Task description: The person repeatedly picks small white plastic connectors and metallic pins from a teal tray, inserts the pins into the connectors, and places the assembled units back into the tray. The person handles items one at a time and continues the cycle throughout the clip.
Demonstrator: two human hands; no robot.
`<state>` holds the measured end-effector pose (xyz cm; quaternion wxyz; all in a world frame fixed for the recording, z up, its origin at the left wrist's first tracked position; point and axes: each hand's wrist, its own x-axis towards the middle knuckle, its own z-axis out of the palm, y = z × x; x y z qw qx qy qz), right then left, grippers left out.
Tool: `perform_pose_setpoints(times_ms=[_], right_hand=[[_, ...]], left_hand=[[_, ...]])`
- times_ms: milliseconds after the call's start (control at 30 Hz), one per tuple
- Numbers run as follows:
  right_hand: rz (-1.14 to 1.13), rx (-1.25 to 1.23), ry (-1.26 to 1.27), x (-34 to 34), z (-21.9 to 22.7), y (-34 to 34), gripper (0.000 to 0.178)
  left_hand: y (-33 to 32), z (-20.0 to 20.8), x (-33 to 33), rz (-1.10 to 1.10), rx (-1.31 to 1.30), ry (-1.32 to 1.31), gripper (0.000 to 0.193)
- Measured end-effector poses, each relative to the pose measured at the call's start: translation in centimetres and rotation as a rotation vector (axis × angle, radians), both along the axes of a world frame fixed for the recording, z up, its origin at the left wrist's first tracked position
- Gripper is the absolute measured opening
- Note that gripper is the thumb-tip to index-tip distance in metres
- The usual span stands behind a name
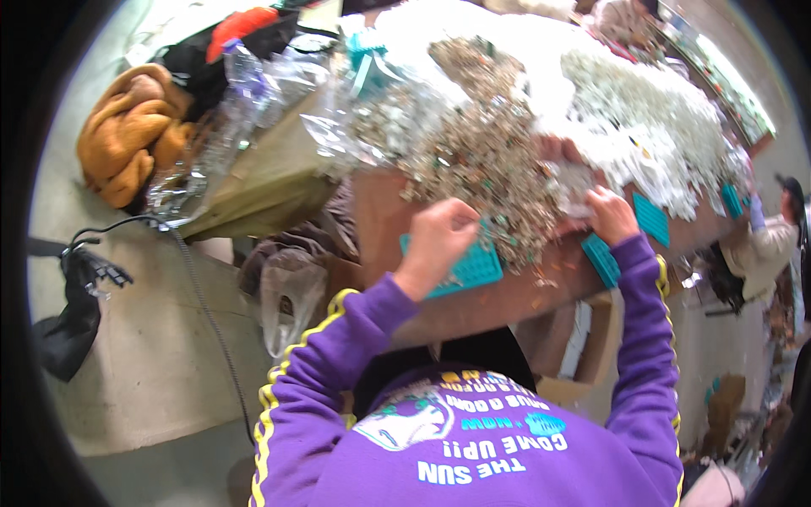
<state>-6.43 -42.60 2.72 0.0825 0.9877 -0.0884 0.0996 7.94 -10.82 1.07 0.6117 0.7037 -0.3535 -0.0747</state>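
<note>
Because loose things crowd the left end, with an orange garment (pixel 127 148), a plastic bottle (pixel 245 76) and crumpled clear film (pixel 331 127), a wide sweep of the arm that way could snag; a bare strip of the brown table (pixel 378 224) gives some room just left of the left hand (pixel 439 245). That hand has its fingers curled in, thumb near forefinger, over the left part of a teal tray (pixel 477 266); whether it pinches a small piece, I cannot tell. The tray lies near the table's front edge, so a bump toward the body might tip it off. Beside and beyond it spreads the heap of small brownish parts (pixel 481 152), and a careless drag could send loose bits over that edge. Farther right, the right hand (pixel 612 213) bends its fingers near the heap's right side; blur hides whether it grasps anything. A second teal tray (pixel 601 260) sits beside that wrist, where a lowered forearm could knock it. Rightward, another teal tray (pixel 650 220) and a pale heap (pixel 642 110) narrow the room.
</note>
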Motion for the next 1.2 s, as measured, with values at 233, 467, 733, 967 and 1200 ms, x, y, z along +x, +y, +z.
perform_pose_setpoints(times_ms=[233,467,733,967,1200], right_hand=[[0.017,0.362,-0.184,-1.5,4.8,2.1,0.016],[0.027,1.906,-0.315,-2.1,3.0,14.8,0.031],[0.140,2.997,0.085,-3.3,-1.3,24.6,0.043],[0.109,2.071,-0.085,-1.8,0.1,24.4,0.025],[0.380,0.356,-0.264,3.7,0.1,18.9,0.025]], left_hand=[[1.1,1.3,0.5,-0.041,-0.038,0.256,0.028],[4.6,3.1,-4.3,-0.319,-0.119,0.492,0.039],[8.1,1.0,-8.7,-0.367,-0.354,0.920,0.025],[9.3,-0.5,-7.7,-0.231,-0.443,0.774,0.019],[10.9,-0.2,-6.3,-0.103,-0.611,1.041,0.042]])
